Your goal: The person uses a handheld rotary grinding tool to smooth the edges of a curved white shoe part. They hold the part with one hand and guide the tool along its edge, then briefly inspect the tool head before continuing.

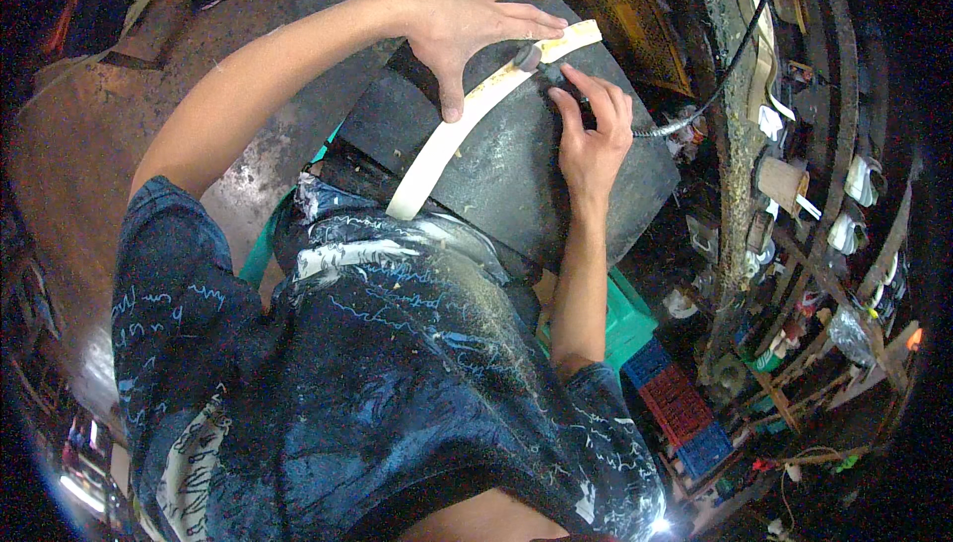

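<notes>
A curved cream-white strip (437, 167) lies across a dark square board (506, 170), its far stretch marked with yellow-brown patches. My left hand (472, 26) is spread over the far side of the strip, thumb and fingertips resting on its edge. Pinched in my right hand (599, 130) is a small black rotary tool (552, 72) with a rounded grey grinding head (527, 57). That head touches the strip between my two hands, or sits just over it; I cannot tell which. Behind my fingers, part of the tool's body is hidden.
A dark cable (710, 110) with a metal sleeve runs from my right hand to the upper right. Beyond the board stands a yellow crate (620, 6). Cluttered wooden shelves (730, 195) line the right side. Low on the right are a green stool (625, 314) and a red-blue crate (675, 408).
</notes>
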`<state>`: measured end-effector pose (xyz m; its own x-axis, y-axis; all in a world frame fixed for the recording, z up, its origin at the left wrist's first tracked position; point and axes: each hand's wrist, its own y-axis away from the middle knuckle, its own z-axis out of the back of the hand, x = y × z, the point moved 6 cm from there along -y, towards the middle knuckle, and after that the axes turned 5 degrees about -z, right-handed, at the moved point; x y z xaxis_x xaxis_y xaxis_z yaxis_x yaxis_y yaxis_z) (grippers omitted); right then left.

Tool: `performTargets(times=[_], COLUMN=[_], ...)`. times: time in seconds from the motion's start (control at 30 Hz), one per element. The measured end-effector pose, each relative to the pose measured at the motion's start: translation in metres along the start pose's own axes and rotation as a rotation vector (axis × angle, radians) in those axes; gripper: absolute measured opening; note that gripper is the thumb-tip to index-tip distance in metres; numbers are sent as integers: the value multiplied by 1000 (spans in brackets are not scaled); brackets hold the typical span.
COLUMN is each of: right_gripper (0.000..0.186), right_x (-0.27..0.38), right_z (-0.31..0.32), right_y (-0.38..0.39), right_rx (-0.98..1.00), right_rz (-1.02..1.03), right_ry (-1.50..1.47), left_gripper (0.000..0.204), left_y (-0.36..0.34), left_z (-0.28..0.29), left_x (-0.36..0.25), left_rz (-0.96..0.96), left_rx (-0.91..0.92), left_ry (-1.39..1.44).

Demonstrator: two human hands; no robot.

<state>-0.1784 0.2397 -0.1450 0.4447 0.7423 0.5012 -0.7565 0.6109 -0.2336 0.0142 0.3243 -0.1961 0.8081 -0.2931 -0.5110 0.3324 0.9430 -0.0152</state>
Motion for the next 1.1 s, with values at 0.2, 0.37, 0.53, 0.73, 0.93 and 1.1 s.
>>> performTargets(times=[0.2,0.37,0.53,0.73,0.93,1.1], right_gripper=[33,33,33,31,31,32], right_x=[2,-4,0,2,2,3], right_z=[2,8,9,6,1,5], right_y=[2,0,0,0,1,2], right_rx=[8,-15,-3,23,28,21], right_rz=[43,35,85,86,75,22], right_ry=[10,44,87,72,27,45], left_gripper=[165,163,162,163,164,166], left_y=[1,1,0,1,1,1], left_z=[1,1,1,1,1,1], left_x=[-1,-2,-1,-1,-1,-1], left_rz=[3,2,8,5,1,-9], left_rx=[9,-5,-1,-8,-17,-20], left_ry=[2,16,2,16,16,36])
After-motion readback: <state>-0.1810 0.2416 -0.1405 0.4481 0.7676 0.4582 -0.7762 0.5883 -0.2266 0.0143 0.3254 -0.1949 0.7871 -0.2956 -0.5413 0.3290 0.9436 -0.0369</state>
